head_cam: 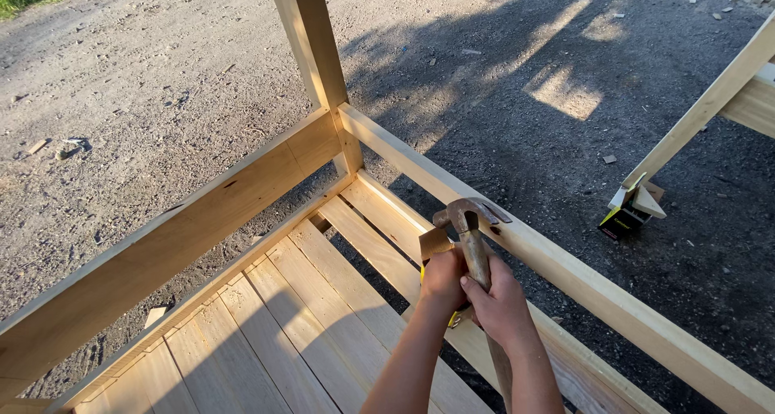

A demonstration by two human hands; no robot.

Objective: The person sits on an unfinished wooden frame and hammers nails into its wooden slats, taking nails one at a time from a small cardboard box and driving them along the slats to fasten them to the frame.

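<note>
Seen from above: right hand (499, 301) wrapped tight around worn wooden-handled claw hammer (476, 236), head resting against pale timber rail (565, 273), apparently for leverage. Left hand (443, 278) just beside, fingers closed on small tan wooden block (434, 242) and something yellow. Light plank decking (307, 333) below; gravel ground (145, 83) beyond.

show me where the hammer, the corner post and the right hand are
hammer (468, 217): head view, on its metal head.
corner post (311, 43): head view, on its upright shaft.
right hand (499, 301): head view, on its back.
</note>
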